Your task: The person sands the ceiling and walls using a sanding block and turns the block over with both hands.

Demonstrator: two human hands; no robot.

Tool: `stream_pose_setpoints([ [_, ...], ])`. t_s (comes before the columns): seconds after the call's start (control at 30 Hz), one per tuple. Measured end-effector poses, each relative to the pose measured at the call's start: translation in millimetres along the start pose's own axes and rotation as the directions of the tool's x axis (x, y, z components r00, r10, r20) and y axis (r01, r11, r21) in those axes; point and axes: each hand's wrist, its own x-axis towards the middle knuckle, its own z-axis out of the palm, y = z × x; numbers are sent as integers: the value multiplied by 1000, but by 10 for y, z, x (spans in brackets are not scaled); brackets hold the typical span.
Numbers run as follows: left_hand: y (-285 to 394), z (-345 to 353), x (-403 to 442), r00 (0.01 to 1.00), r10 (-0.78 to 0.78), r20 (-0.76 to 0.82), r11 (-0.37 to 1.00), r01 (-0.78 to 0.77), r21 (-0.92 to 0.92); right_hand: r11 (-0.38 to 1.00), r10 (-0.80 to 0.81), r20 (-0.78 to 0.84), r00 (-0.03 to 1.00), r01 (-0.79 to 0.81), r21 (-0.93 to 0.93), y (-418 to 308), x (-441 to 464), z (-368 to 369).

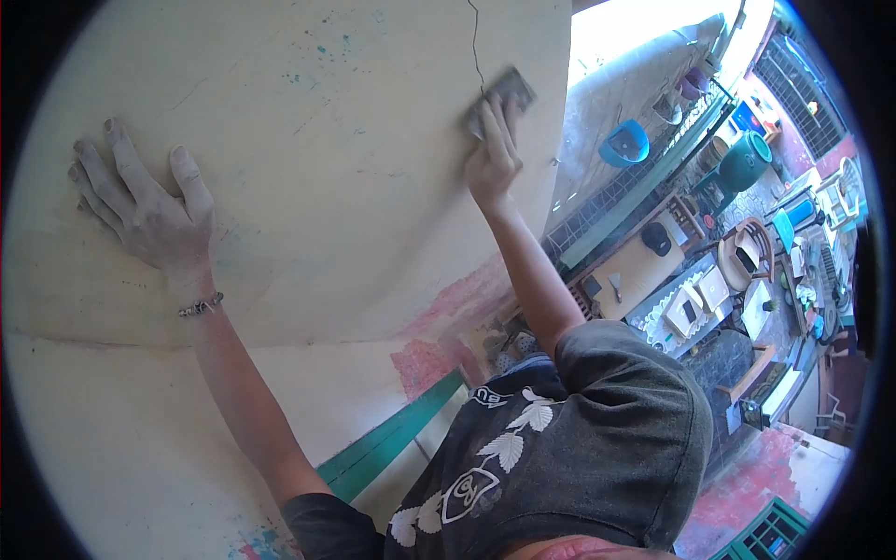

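Observation:
My left hand (159, 205) lies against the cream wall (317, 215) with its fingers spread, holding nothing; a bracelet (201, 305) circles that wrist. Higher up and to the right, my right hand (493, 159) presses a dark grey, flat rectangular piece of sandpaper (513, 91) to the wall near its right edge. Motion blurs the sandpaper, and my fingers cover part of it. A thin dark crack (475, 42) runs down the wall to the sandpaper. Teal specks and scuffs mark the surface between my hands.
A green beam (392, 437) crosses below the wall, beside peeling pink paint (429, 369). Off to the right stand a table (635, 271) with a dark cap (656, 239) and a putty knife (616, 287), a wooden chair (747, 250), a blue basin (623, 144) and a green barrel (745, 161).

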Motion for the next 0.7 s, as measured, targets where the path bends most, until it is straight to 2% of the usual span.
stream_pose_setpoints([
  [0.07, -3, 6, 18, 1000, 4, -10, 1000, -4, -2, 985, 154, -93, 984, -161, -67, 388, -691, -79],
  [0.13, 0, 21, 5, 1000, -15, -1, 1000, 15, -12, 871, 457, -180, 871, -479, -108, 673, -1427, -312],
  [0.17, 9, 15, -1, 1000, -21, 3, 1000, 21, -21, 651, 711, -179, 680, -733, -198, 957, -1866, -468],
  [0.2, 26, 4, -3, 1000, -15, 3, 1000, 15, -20, 357, 883, -210, 419, -892, -278, 1195, -2099, -596],
  [0.3, 10, 2, 24, 1000, -6, -14, 1000, 6, -2, 95, 980, -190, 64, -983, 158, 1431, -1885, -613],
  [0.4, 7, 8, 31, 1000, -18, -9, 1000, 18, 8, 527, 759, -395, 517, -845, -93, 1232, -1141, -346],
  [0.5, 12, -20, 12, 1000, -28, -1, 1000, 28, 11, 478, 765, -405, 501, -863, -165, 959, -994, -300],
  [0.6, 6, 2, 53, 1000, -18, -21, 1000, 19, 17, 643, 687, -298, 663, -746, -175, 1302, -1670, -550],
  [0.63, 3, 4, 53, 1000, -17, -22, 1000, 17, 19, 481, 803, -296, 518, -855, -194, 1471, -1864, -650],
  [0.7, 8, -17, 5, 1000, -15, -4, 1000, 15, 17, 288, 903, -279, 326, -943, -169, 1729, -1975, -804],
])
